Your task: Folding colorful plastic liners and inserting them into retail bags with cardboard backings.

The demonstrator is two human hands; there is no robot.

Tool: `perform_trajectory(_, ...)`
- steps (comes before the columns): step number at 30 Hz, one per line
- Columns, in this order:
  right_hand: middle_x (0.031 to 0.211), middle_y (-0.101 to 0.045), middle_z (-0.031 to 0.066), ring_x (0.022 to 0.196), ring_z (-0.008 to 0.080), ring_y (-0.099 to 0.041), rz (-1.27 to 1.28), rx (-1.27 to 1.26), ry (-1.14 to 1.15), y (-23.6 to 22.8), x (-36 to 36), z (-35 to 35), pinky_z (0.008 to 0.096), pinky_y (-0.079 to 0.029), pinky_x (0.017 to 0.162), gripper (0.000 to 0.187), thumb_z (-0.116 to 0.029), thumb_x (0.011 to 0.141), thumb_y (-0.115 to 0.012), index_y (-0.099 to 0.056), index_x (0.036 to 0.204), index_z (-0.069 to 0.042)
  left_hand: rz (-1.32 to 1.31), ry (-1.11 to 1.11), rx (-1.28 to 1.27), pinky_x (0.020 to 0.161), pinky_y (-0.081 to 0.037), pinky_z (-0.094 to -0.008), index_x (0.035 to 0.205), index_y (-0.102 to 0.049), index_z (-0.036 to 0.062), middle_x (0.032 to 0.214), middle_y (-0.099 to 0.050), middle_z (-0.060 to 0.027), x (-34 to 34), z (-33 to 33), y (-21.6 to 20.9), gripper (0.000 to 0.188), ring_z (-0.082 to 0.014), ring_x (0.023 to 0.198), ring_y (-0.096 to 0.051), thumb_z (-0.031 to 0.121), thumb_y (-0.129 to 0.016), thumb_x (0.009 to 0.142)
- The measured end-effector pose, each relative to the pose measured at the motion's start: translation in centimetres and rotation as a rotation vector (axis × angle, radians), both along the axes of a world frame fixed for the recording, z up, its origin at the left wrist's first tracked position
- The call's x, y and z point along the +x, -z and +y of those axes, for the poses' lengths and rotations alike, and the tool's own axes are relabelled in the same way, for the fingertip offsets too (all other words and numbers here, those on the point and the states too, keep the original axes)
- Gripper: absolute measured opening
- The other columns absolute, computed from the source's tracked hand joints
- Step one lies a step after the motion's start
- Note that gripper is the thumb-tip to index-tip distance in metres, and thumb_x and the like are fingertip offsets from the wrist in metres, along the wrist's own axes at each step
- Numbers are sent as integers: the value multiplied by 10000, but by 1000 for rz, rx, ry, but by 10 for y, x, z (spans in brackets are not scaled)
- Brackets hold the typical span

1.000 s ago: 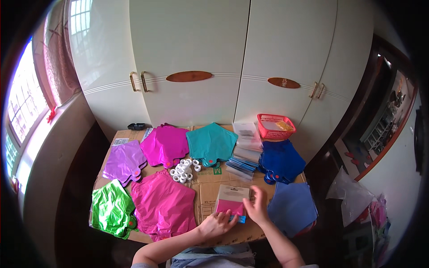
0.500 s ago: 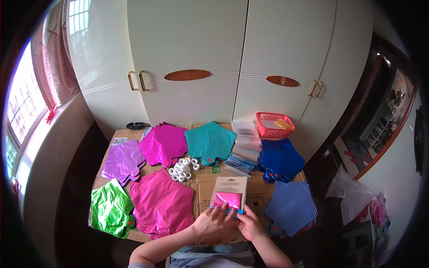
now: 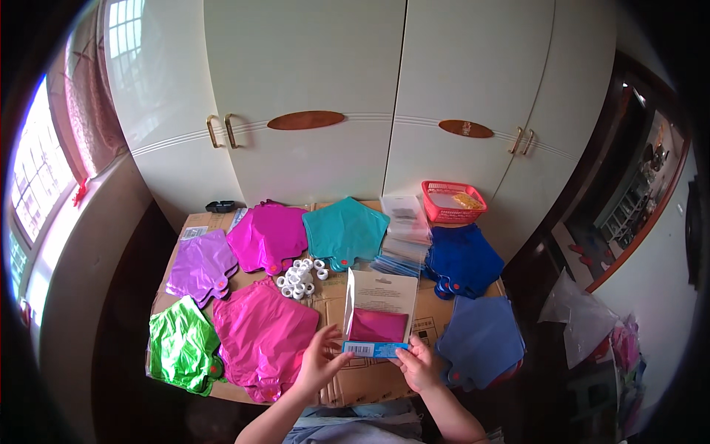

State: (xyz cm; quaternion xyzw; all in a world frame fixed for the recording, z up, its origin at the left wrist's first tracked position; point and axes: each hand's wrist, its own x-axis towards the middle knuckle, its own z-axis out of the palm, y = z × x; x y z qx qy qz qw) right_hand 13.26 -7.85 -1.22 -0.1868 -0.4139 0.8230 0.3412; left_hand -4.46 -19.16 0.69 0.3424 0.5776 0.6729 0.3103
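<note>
My right hand (image 3: 418,364) grips the lower right corner of a flat clear pouch (image 3: 383,296) with a printed card inside. A folded magenta foil piece (image 3: 379,325) shows in the pouch, above a blue strip with a barcode. My left hand (image 3: 322,361) has its fingers apart beside the pouch's lower left edge and holds nothing. Left of it lies a pile of pink foil balloons (image 3: 266,337). Small white ribbon rolls (image 3: 298,280) are heaped behind the pouch. A stack of clear pouches with cards (image 3: 403,240) lies farther back.
Flat cardboard (image 3: 355,385) covers the work surface. Piles of foil balloons ring it: green (image 3: 181,344), lilac (image 3: 201,265), purple (image 3: 268,235), teal (image 3: 346,231), dark blue (image 3: 466,257) and grey-blue (image 3: 481,340). A pink basket (image 3: 452,214) stands at the back, before white cabinets (image 3: 303,66).
The left hand has come off the pouch and moved left, its fingers spreading. The pouch is raised toward me, its blue lower strip now uncovered. The right hand keeps hold.
</note>
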Motion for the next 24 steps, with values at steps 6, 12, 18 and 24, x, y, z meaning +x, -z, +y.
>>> perform_trajectory(6,1140,-580,85,1000,133,-575,11,132,-77,11,1,-4,288,-470,893,308,-56,931,-479,-445,1234,-17,-677,260,29,670,-495,-235,986,-620,4,864,-653,-45,-5,-4,4,129,-99,738,-602,92,-602,895)
perform_trajectory(12,1131,-585,94,1037,163,-575,55,78,-131,-4,-2,-7,335,-460,961,238,-113,962,-462,-484,1173,-5,-588,161,86,660,-496,-236,905,-623,7,808,-650,-47,-1,-1,13,84,-102,701,-606,87,-598,897)
perform_trajectory(18,1112,-594,110,1036,189,-581,64,75,-103,-2,-1,-6,360,-480,952,206,-146,968,-472,-531,1090,10,-499,79,59,560,-454,-215,867,-602,41,752,-637,-27,6,-2,12,50,-94,630,-586,85,-623,878)
perform_trajectory(24,1036,-622,97,902,162,-627,-93,340,21,-5,-7,-11,288,-503,853,149,-80,937,-517,-544,1052,12,-462,26,98,549,-416,-205,851,-591,31,695,-601,-4,9,-2,10,107,-59,599,-538,125,-627,890)
